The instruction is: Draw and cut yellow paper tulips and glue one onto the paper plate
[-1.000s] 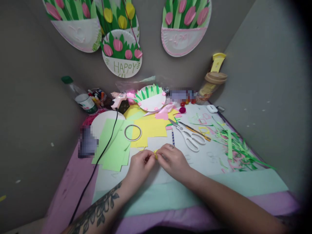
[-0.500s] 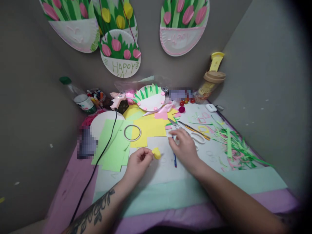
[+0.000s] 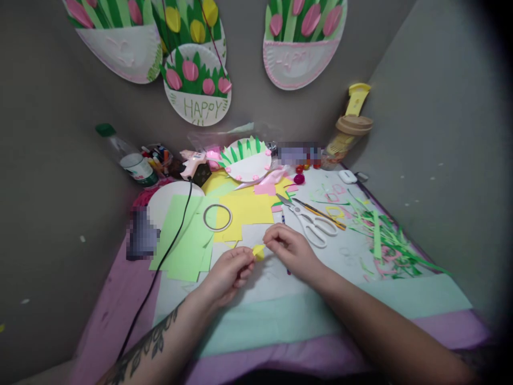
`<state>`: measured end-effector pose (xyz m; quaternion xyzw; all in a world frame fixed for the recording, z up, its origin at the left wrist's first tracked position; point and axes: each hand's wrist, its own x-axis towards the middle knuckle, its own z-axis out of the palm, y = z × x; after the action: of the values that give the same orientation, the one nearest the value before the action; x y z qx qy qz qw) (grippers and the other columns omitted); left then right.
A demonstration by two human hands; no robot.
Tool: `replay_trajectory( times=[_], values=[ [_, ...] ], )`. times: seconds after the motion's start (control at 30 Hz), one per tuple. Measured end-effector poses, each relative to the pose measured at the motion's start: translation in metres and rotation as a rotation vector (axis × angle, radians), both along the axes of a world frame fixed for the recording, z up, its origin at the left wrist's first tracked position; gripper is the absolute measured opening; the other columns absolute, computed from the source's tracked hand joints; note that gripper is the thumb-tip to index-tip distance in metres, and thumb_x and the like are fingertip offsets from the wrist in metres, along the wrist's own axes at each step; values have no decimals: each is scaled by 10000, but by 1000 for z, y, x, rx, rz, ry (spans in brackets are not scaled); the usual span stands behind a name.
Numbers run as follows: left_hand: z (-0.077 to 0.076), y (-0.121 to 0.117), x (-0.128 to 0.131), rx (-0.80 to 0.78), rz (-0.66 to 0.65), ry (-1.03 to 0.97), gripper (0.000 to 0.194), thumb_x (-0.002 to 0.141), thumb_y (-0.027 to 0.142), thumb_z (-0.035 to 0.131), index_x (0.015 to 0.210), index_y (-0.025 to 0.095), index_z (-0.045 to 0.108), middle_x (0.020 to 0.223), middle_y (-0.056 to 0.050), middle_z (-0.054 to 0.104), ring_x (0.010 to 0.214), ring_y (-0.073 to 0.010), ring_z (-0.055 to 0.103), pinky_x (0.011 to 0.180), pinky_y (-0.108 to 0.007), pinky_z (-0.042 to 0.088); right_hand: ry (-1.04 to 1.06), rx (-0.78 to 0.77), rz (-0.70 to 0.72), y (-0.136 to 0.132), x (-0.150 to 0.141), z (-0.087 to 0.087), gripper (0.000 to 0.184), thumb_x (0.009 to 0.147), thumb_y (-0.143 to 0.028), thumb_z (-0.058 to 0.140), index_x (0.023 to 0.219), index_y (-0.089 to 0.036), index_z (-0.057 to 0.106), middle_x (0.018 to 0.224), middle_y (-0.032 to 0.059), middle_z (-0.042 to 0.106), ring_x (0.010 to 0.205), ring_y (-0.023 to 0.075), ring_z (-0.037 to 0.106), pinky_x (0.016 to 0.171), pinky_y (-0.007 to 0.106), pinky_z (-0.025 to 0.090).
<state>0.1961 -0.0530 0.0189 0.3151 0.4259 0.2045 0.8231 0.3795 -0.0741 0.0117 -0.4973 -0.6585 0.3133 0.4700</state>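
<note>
My left hand (image 3: 232, 270) pinches a small folded piece of yellow paper (image 3: 258, 252) between thumb and fingers, above the white sheet. At the paper's right edge are the fingertips of my right hand (image 3: 290, 248), closed in a pinch; whatever they grip is too small to make out. Beneath my right hand lies a blue pen (image 3: 284, 218), mostly covered. White-handled scissors (image 3: 308, 222) rest just beyond that hand, with an orange-and-black craft knife (image 3: 320, 214) alongside. A roll of tape (image 3: 217, 217) lies on yellow sheets (image 3: 252, 208) beyond my left hand.
Green sheets (image 3: 186, 240) lie at left, crossed by the black cord of a pink glue gun (image 3: 193, 163). Paper scraps (image 3: 385, 240) are heaped at right. A decorated paper plate (image 3: 250, 166), a bottle (image 3: 130, 158) and a lidded cup (image 3: 348, 136) stand along the back.
My right hand has moved left and down to the yellow paper, its fingers closing into a pinch. The scissors show more fully. My left hand keeps the paper, its fingers slightly turned.
</note>
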Motion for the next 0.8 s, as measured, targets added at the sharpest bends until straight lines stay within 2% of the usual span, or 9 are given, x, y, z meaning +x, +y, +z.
replay_trajectory(
  times=[0.13,0.27,0.37,0.43,0.5,0.57,0.63,0.7,0.8],
  values=[
    [3,2,-1,-54,-25,-42,249,680,310,675,737,156,488,587,74,375,434,-8,200,379,-164,32,40,-50,21,0,1,-2,106,842,-190,558,918,-228,622,915,48,639,841,176,601,696,299,484],
    [6,2,-1,-137,-82,-90,239,665,275,671,716,161,468,601,70,377,439,-7,174,373,-155,16,38,-4,88,1,-2,-4,110,861,-179,544,791,-218,619,853,39,618,845,172,593,745,310,473],
    [5,1,-1,-139,-103,-89,236,660,280,657,699,169,453,591,77,359,441,-13,151,372,-159,18,86,-61,66,2,-3,-5,119,872,-216,539,768,-211,597,816,28,615,815,166,597,759,311,476],
    [3,0,-1,-21,-61,-5,203,686,305,625,704,170,474,568,80,345,438,-24,170,374,-161,52,120,-164,21,2,-3,-5,102,861,-245,548,781,-209,601,787,16,627,765,160,604,699,289,485],
    [1,-1,-1,211,11,148,171,718,321,595,722,166,524,555,72,373,448,-40,243,388,-162,139,138,-257,-20,2,-4,-5,86,836,-250,565,782,-209,617,750,5,644,719,155,609,648,270,487],
    [0,-1,0,463,53,286,164,731,321,586,729,158,569,590,44,463,510,-62,368,452,-173,270,139,-294,-34,1,-5,-4,78,812,-244,578,776,-209,638,740,3,667,712,158,620,644,269,493],
    [0,-1,0,623,42,353,160,728,314,583,725,154,590,662,14,551,598,-91,463,551,-202,359,134,-300,-36,0,-5,-3,79,796,-244,586,776,-210,654,747,6,683,720,163,629,654,275,497],
    [-1,-2,1,683,12,381,156,727,307,570,718,154,594,681,4,582,634,-110,501,603,-225,387,140,-315,-28,0,-6,-2,81,782,-250,592,777,-209,662,746,9,687,714,163,630,654,277,496],
    [-3,-3,2,696,-23,395,150,730,299,553,717,154,591,651,13,571,605,-111,493,588,-228,378,205,-354,-16,0,-7,-2,93,751,-264,620,806,-201,661,732,7,666,684,151,612,630,266,482]
  ],
)
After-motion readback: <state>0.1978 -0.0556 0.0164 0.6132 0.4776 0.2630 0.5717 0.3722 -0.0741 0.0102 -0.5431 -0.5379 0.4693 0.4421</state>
